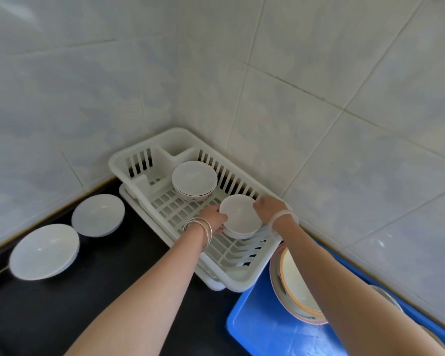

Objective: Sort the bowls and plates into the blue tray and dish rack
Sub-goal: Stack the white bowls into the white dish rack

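A white dish rack (141,160) stands in the tiled corner. Inside it, at the back, sits a stack of white bowls (194,179). Nearer the front of the rack, a second small stack of white bowls (239,217) is held from both sides: my left hand (213,218) grips its left edge and my right hand (267,208) its right rim. A blue tray (257,327) lies at the lower right with a rimmed plate (293,283) in it, partly hidden by my right forearm. Two white bowls (98,214) (44,251) rest on the black counter at the left.
The black counter (88,304) stretches across the lower left. Tiled walls (319,98) close the corner right behind the rack. More dishes (385,296) peek out beyond my right forearm in the blue tray.
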{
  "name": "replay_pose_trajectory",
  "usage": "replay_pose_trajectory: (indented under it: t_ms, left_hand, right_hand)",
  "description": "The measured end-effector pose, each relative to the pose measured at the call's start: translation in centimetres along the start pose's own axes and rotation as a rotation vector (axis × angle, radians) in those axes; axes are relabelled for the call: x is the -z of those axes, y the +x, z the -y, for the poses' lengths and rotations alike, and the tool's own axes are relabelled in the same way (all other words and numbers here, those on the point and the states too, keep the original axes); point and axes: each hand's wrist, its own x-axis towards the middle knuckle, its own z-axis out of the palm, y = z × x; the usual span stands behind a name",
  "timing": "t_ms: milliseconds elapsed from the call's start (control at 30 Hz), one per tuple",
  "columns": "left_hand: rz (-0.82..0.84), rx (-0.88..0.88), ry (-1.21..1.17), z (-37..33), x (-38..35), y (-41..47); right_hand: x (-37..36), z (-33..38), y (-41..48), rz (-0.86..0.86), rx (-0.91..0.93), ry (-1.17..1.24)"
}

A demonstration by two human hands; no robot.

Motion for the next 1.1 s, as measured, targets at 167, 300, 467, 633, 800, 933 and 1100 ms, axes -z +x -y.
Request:
replay_pose_trajectory:
  t_ms: [167, 300, 467, 633, 800, 933, 1100]
  left_hand:
    - [-0.031, -0.093, 0.059, -1.0, 1.5, -1.8]
    - [-0.131, -0.187, 0.129, -1.5, 3.2, -4.6]
    - [-0.298, -0.296, 0.145, 0.9, 6.7, -8.6]
    - [-0.544, -0.275, 0.151, 5.9, 11.4, -12.3]
    - [-0.851, -0.148, 0.116, 11.5, 16.3, -13.8]
    - [-1.043, -0.042, 0.205, 14.9, 19.6, -13.1]
    - [-1.094, 0.054, 0.123, 17.6, 22.2, -11.7]
  right_hand:
    - [0.8, 0.2, -1.7, -0.083, 0.053, 0.106]
    - [0.7, 1.6, -4.0, -0.079, 0.095, 0.229]
    - [-1.0, 6.1, -7.8, -0.009, 0.206, 0.418]
    - [-5.0, 11.9, -10.9, 0.081, 0.345, 0.474]
    - [-10.2, 16.7, -11.6, 0.253, 0.28, 0.499]
    - [-13.6, 19.7, -10.3, 0.31, 0.277, 0.373]
    - [-16.2, 23.4, -7.5, 0.341, 0.22, 0.301]
